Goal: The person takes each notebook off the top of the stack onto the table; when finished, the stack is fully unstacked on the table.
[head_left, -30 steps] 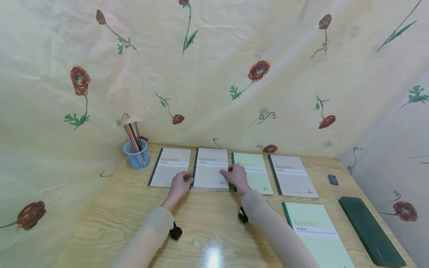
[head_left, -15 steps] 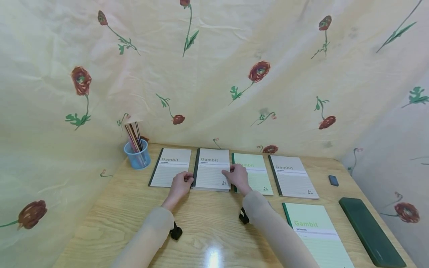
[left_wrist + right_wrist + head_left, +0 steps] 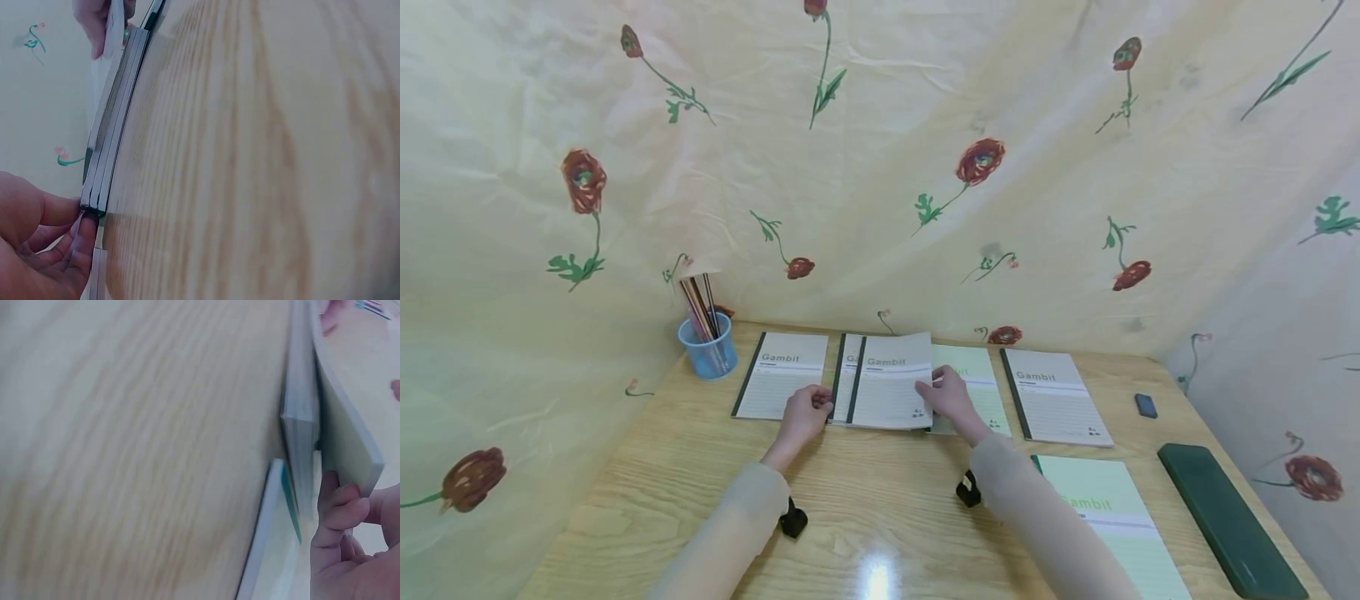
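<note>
Pinching notebook (image 3: 895, 383) edge with right grip (image 3: 952, 398), stack (image 3: 846, 383) corner with left grip (image 3: 807, 412), tabletop (image 3: 872, 487) nearer

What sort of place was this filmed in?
Probably a desk or study corner, perhaps staged: a wooden table bears Gambit notebooks and a blue cup holding slim sticks, beside a flower-patterned backdrop.

The tan, wood-grained desk (image 3: 617, 508) carries white notebooks (image 3: 889, 392) with black spines (image 3: 857, 379) and a pale green one (image 3: 987, 393) along its far edge; far left corner, blue cup (image 3: 711, 358); right edge, dark green case (image 3: 1228, 518).
</note>
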`<action>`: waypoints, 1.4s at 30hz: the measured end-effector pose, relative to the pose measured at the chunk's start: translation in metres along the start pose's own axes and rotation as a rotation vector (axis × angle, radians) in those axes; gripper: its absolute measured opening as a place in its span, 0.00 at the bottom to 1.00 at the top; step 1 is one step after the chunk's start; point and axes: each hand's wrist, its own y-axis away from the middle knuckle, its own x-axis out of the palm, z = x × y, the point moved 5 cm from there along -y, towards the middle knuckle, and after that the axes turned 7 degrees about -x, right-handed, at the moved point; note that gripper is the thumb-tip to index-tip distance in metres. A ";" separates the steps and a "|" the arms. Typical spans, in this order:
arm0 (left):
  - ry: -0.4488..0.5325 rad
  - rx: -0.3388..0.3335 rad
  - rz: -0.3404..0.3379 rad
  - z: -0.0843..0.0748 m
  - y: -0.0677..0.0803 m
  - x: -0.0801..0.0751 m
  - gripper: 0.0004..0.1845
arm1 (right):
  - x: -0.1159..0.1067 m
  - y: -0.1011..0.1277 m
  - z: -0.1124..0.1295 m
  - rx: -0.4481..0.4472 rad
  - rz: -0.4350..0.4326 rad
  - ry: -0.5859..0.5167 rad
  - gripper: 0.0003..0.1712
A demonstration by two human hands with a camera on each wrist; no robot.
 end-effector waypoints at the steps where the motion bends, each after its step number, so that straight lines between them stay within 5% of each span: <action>1: -0.001 0.000 0.001 0.000 0.000 0.000 0.09 | -0.003 0.002 -0.001 0.013 0.012 -0.027 0.24; 9: 0.004 -0.011 -0.001 0.000 0.000 0.000 0.09 | -0.032 0.029 -0.013 0.103 0.018 -0.107 0.22; 23: 0.006 -0.006 -0.010 0.002 -0.001 0.001 0.09 | -0.077 0.109 -0.031 0.183 0.023 -0.157 0.24; 42: 0.026 0.004 -0.002 0.006 -0.003 0.001 0.09 | -0.081 0.201 -0.069 0.343 0.070 -0.113 0.20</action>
